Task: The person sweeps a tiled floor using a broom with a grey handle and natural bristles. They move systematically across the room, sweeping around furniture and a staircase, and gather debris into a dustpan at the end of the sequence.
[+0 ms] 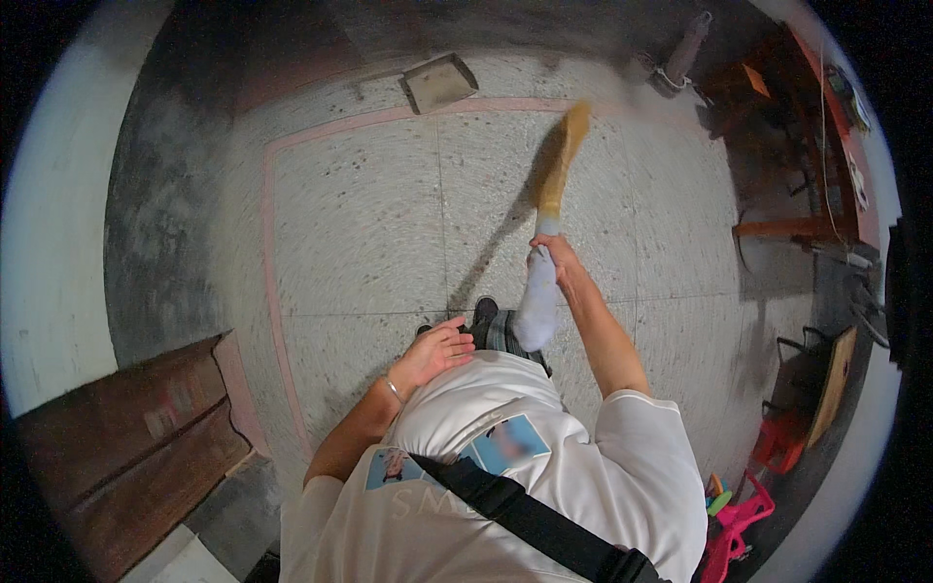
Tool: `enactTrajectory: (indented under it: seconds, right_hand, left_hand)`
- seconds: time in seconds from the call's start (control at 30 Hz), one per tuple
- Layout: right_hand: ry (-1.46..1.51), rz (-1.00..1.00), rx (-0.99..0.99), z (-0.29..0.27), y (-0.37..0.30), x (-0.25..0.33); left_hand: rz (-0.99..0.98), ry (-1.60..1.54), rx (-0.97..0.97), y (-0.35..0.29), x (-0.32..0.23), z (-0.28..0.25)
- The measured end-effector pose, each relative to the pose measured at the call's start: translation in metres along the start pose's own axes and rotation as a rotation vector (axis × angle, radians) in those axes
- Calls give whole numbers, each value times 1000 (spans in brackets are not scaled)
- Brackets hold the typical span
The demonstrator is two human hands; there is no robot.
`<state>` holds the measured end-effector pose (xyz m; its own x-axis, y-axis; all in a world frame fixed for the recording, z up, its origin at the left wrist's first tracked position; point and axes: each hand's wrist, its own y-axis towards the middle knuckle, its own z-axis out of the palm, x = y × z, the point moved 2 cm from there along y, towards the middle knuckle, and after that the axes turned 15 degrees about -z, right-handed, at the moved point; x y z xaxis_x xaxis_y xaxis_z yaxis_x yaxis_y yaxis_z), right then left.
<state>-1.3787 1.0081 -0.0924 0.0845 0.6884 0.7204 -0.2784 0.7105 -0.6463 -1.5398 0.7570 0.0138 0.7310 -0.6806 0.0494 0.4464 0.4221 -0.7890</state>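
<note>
My right hand point(554, 255) is wrapped round the pale handle of a broom point(556, 185). Its yellowish bristle end points away from me, just over the speckled floor, and the far tip is blurred. The thick pale grip end point(535, 306) comes back toward my body. Held in front of my waist, my left hand point(435, 356) has its fingers stretched out and nothing in them. A bracelet circles that wrist. Beyond the broom, a shallow tan dustpan-like tray point(440, 84) rests on the floor.
To the right stands a wooden desk point(807, 229), with a chair point(816, 384) and pink and red plastic things point(743, 515) closer in. A brown wooden panel point(136, 457) is at the left. At the far right, a tall object stands in a holder point(671, 81).
</note>
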Motion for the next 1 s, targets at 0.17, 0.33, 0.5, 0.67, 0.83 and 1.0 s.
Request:
enactTrajectory:
  seconds: [0.17,0.33,0.5,0.67,0.83,1.0]
  right_hand:
    - [29,140,63,74,-8,-39]
    - [297,263,322,106,1,-14]
    - [160,127,439,94,-4,10]
    - [-403,38,423,125,-80,2]
    - [-725,-80,614,172,-81,-57]
    - [-853,-4,770,231,-53,-117]
  left_hand:
    - [29,-92,-4,2,6,-23]
    - [100,-101,41,-19,2,-26]
    - [68,-103,40,-28,-1,-52]
    - [75,-109,52,-46,-24,-87]
    - [94,-104,19,-67,-56,-129]
    - [139,-124,-19,-99,-84,-174]
